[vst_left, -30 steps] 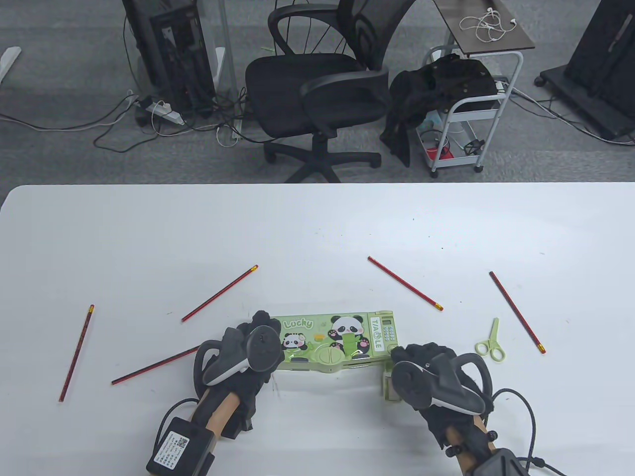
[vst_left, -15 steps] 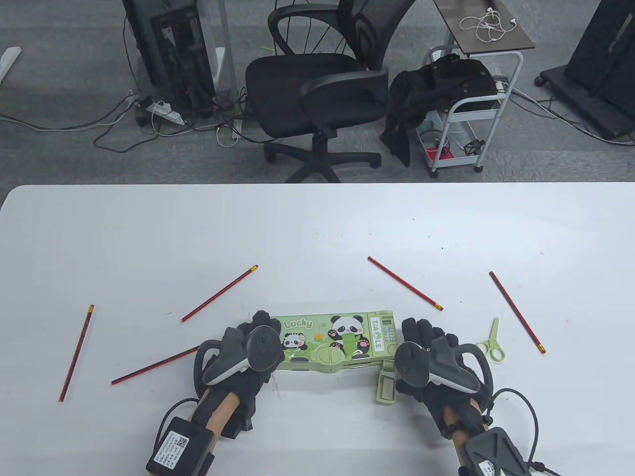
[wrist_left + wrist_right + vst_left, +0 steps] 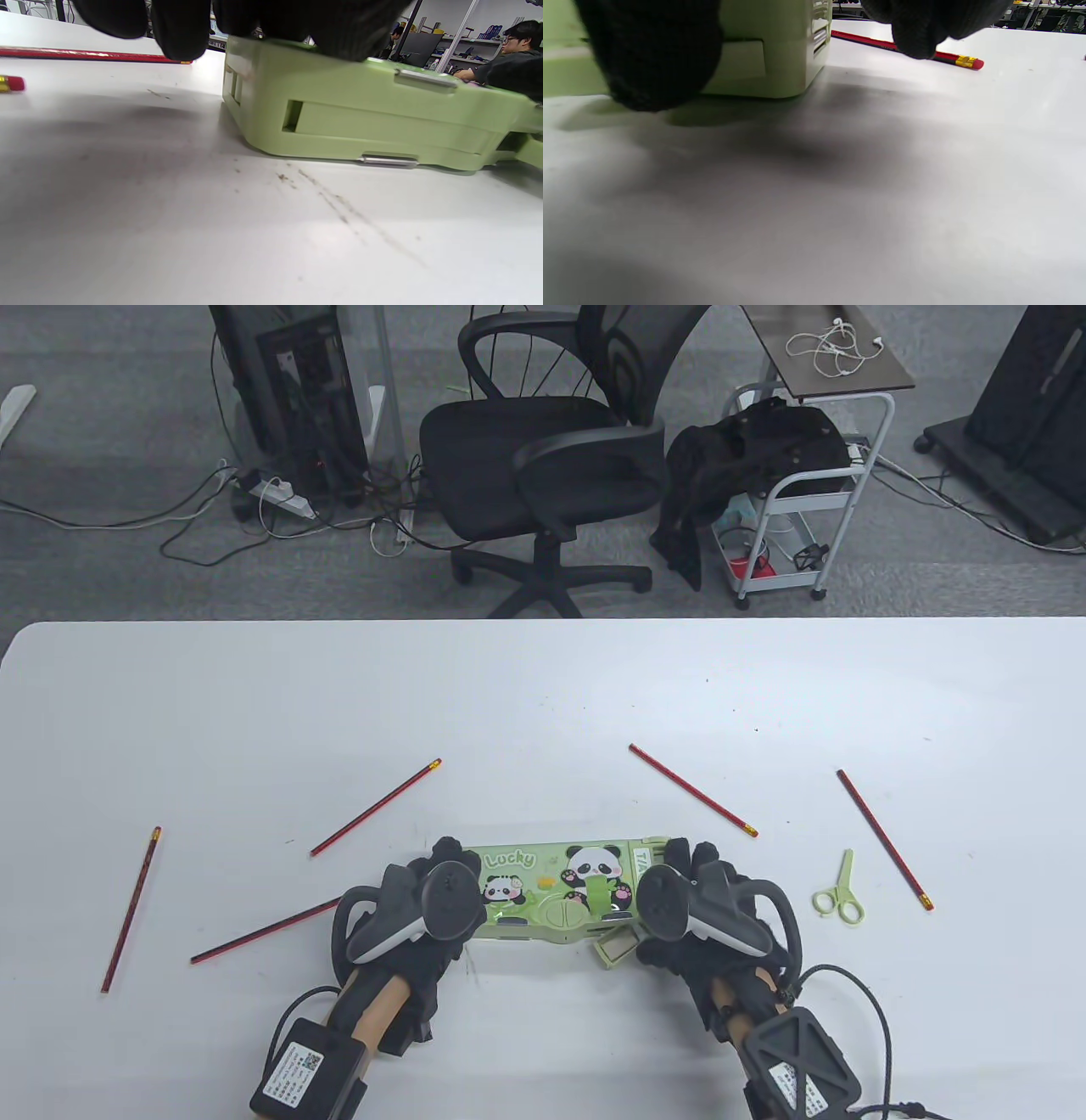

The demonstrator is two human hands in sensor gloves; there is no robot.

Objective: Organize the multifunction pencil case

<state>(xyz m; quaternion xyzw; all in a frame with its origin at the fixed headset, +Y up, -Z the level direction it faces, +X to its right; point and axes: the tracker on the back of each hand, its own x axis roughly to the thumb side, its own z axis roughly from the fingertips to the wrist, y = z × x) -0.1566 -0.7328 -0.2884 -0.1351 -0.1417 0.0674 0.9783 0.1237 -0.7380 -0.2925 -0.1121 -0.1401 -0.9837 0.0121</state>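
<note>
1. Nearest to us, a small green flap [image 3: 617,948] juts from the near edge of the pencil case [image 3: 560,886] beside our right hand [image 3: 691,903]. The step in hand, we judge, is folding it shut. We would push it flat and square into its slot, not at an angle, so the hinge is not strained.
2. Our left hand [image 3: 428,899] rests on the left end of the case, fingers [image 3: 180,29] over its top edge. We should press down there so the case does not slide on the table [image 3: 543,687].
3. Our right hand lies over the right end of the case. We cannot tell whether its fingers are spread or pinching anything, as the tracker hides them from above and the wrist view is blurred.
4. Farther out, the scissors [image 3: 838,891] and five red pencils, one [image 3: 691,789] just beyond the case, lie loose.
5. The case's right-hand panel is covered, and its inside is unseen.
</note>
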